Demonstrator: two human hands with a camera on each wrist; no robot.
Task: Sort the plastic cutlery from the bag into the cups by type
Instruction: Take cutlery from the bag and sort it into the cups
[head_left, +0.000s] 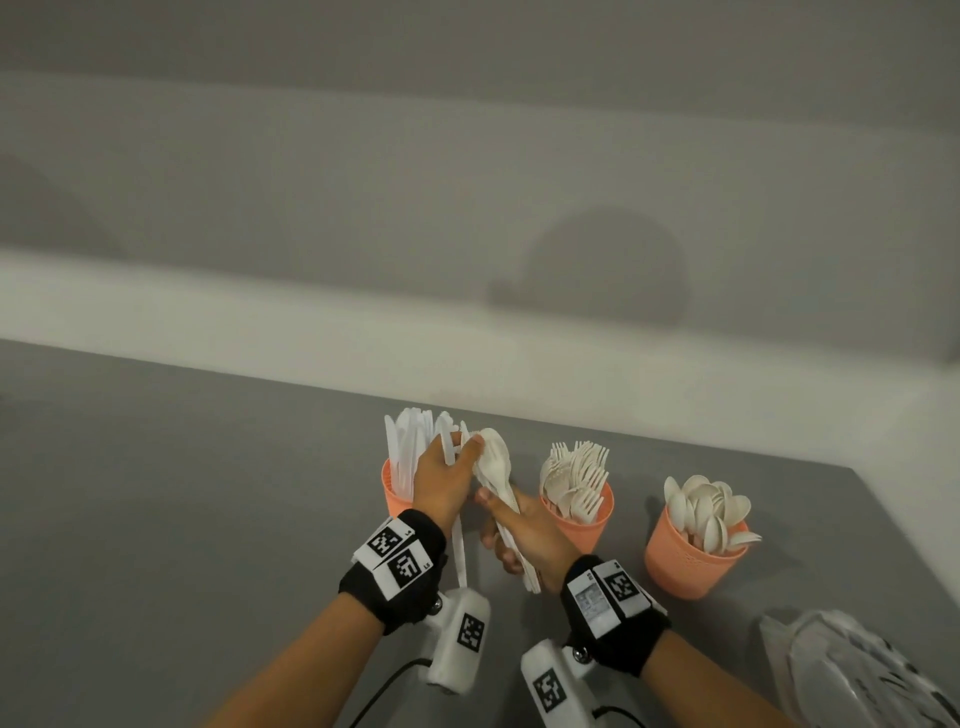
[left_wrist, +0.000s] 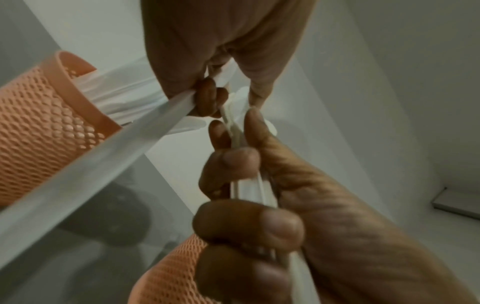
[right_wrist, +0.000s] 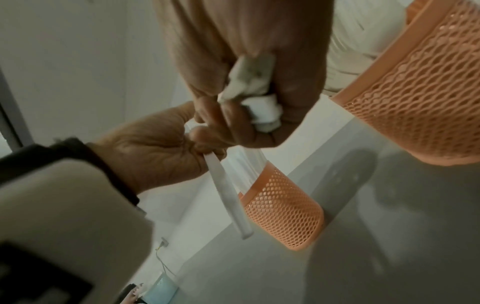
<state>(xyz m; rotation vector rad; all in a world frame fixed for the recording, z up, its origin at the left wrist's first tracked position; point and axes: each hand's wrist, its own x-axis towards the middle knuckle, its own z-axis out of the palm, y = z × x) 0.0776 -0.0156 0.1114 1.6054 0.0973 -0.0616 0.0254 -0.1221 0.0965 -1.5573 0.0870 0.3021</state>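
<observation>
Three orange mesh cups stand in a row on the grey table. The left cup (head_left: 396, 496) holds knives, the middle cup (head_left: 584, 530) forks, the right cup (head_left: 685, 569) spoons. My right hand (head_left: 506, 540) grips a bundle of white cutlery (head_left: 493, 467), a spoon on top, between the left and middle cups. My left hand (head_left: 457, 452) pinches one white knife (head_left: 459, 551) at the top of that bundle, its handle hanging down beside the knife cup. In the left wrist view the knife (left_wrist: 98, 158) runs diagonally past the knife cup (left_wrist: 39, 131). The right wrist view shows the bundle's ends (right_wrist: 255, 96) in my fist.
The crumpled plastic bag (head_left: 852, 670) lies at the table's near right corner. A pale wall runs behind the table's far edge (head_left: 467, 405). Bare grey tabletop (head_left: 182, 493) stretches to the left of the cups.
</observation>
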